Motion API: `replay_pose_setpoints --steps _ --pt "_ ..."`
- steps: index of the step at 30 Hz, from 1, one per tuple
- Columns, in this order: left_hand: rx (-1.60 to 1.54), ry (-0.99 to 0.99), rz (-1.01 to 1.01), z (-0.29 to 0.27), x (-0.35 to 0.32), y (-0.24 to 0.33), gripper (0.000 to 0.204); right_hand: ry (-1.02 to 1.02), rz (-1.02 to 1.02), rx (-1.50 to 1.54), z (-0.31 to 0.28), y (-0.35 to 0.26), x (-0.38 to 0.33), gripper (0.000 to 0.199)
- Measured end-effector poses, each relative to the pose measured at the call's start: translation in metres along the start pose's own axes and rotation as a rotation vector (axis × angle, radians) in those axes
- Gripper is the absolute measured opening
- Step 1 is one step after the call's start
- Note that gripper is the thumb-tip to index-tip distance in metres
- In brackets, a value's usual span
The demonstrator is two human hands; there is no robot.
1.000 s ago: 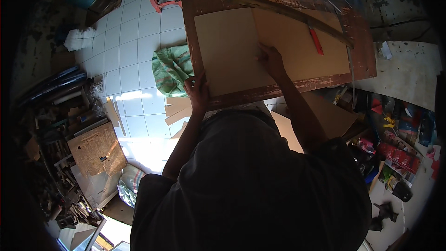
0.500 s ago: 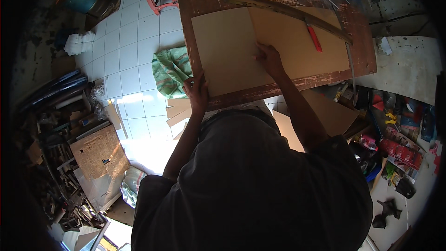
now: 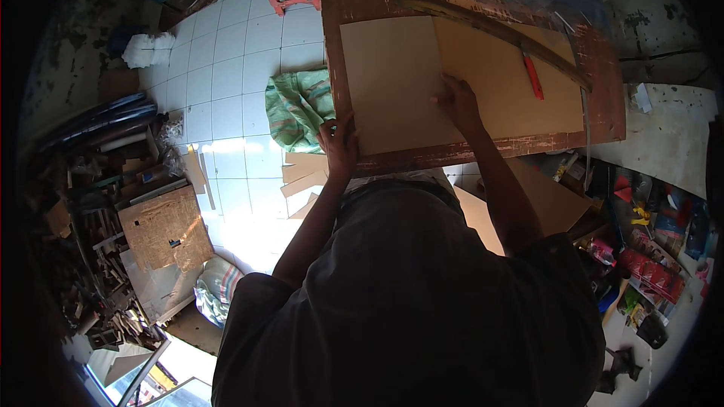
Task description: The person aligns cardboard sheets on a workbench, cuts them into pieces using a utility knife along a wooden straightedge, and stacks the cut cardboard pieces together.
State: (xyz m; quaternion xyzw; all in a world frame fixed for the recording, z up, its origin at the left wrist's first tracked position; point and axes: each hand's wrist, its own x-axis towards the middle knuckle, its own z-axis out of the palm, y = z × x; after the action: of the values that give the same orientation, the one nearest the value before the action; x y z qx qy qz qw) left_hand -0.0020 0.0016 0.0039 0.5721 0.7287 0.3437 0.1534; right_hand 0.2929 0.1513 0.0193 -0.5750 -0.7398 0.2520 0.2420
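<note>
No text, label, number or sign is legible in this view. On the red package [image 3: 652, 274] amid the clutter right of the table [image 3: 605, 119], pale markings are visible, too small and blurred to resolve into letters or figures.

You wear a dark shirt [image 3: 407, 294], charcoal to near black in the shade, with faint, soft folds. Its loose, short sleeves [image 3: 559, 265] end near the elbows, leaving your forearms [image 3: 504, 188] bare.
</note>
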Motion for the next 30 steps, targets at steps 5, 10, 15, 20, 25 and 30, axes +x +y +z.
replay_pose_setpoints --steps 5,10,15,20,25,30 --pt "-0.026 0.017 -0.01 0.0 0.002 0.003 0.051 -0.036 0.031 0.006 -0.005 -0.004 0.0 0.066" --pt "0.011 0.064 -0.013 0.001 0.011 0.002 0.051 -0.057 0.01 0.0 -0.007 -0.006 0.003 0.068" --pt "0.025 0.087 -0.09 0.004 0.025 0.014 0.059 -0.094 0.08 0.035 -0.007 -0.01 0.006 0.071" --pt "0.035 0.019 -0.107 0.004 0.029 0.016 0.068 -0.06 0.053 0.038 -0.007 -0.009 0.006 0.078" --pt "-0.062 -0.015 -0.181 0.006 0.03 0.013 0.067 -0.101 0.06 0.031 -0.013 -0.013 0.006 0.079" --pt "-0.14 -0.027 -0.203 0.009 0.03 0.006 0.064 -0.131 0.109 0.038 -0.014 -0.017 0.006 0.08"
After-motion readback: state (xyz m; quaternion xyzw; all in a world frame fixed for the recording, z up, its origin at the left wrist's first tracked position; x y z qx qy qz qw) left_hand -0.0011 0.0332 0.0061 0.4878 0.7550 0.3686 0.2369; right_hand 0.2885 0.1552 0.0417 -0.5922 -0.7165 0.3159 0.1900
